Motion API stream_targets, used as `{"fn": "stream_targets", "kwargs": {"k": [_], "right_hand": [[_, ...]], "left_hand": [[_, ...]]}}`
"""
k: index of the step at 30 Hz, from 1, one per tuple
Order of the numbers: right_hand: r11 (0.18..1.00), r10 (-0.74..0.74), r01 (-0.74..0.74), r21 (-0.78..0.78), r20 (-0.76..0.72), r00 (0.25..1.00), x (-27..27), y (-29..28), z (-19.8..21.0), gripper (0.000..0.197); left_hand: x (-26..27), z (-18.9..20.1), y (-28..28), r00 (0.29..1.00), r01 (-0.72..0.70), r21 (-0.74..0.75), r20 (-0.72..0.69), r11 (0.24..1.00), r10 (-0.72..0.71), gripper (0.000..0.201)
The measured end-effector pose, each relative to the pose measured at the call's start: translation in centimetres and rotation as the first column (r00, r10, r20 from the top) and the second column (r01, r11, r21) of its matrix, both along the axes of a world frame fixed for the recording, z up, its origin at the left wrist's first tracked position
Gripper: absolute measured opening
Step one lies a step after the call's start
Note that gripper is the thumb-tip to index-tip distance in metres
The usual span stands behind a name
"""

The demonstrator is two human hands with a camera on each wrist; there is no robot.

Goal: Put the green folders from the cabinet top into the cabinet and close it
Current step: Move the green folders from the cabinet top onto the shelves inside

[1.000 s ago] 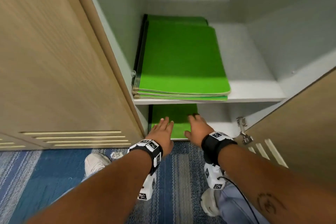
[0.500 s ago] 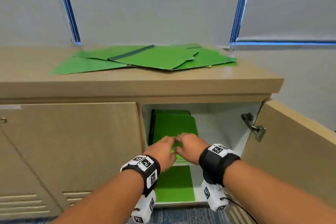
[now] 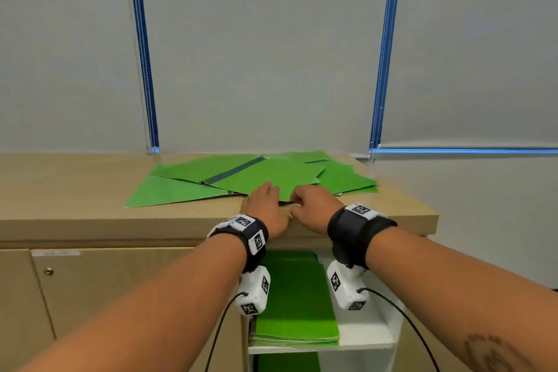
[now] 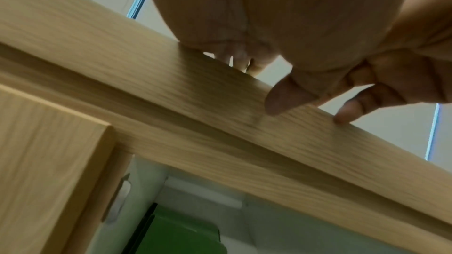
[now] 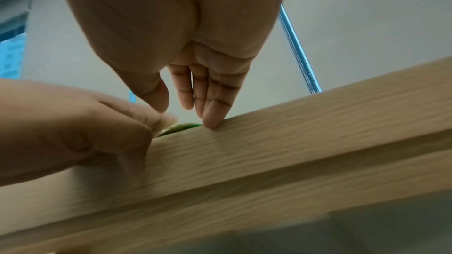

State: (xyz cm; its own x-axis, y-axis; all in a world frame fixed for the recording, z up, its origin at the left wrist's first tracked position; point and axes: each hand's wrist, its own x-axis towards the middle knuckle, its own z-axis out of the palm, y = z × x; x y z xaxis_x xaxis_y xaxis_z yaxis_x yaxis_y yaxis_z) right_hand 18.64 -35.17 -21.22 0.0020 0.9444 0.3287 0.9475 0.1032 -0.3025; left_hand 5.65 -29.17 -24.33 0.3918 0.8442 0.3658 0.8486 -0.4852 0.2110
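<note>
Wrist views show both hands (image 5: 171,32) loose-fingered at cabinet top (image 3: 75,190) edge, touching green folders (image 3: 271,175).

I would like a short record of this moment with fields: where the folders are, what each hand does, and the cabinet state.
folders on top: loose green folders overlapping on the cabinet top
folders inside: stack of green folders on the upper shelf
left hand: fingers flat on the nearest folder's front edge
right hand: fingertips at the same edge, grip unclear
cabinet: open
</note>
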Motion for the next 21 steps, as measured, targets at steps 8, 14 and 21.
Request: {"fn": "stream_targets", "kwargs": {"k": [8,14,21], "right_hand": [[0.978,-0.2,0.207,0.003,-0.231,0.952,1.5,2.6,-1.0,0.016],[0.96,-0.281,0.166,-0.227,-0.77,0.573,2.3,1.7,-1.2,0.055],[0.993,-0.114,0.002,-0.116,-0.967,0.226,0.9,0.3,-0.2,0.018]], "left_hand": [[0.5,-0.5,0.2,0.968,-0.096,-0.017,-0.235,0.995,0.089,0.068],[-1.4,-0.4,-2.0,0.99,-0.054,0.139,-0.123,0.989,0.071,0.041],[-2.4,-1.7,-5.9,0.993,0.103,0.237,-0.076,0.966,-0.087,0.054]]}}
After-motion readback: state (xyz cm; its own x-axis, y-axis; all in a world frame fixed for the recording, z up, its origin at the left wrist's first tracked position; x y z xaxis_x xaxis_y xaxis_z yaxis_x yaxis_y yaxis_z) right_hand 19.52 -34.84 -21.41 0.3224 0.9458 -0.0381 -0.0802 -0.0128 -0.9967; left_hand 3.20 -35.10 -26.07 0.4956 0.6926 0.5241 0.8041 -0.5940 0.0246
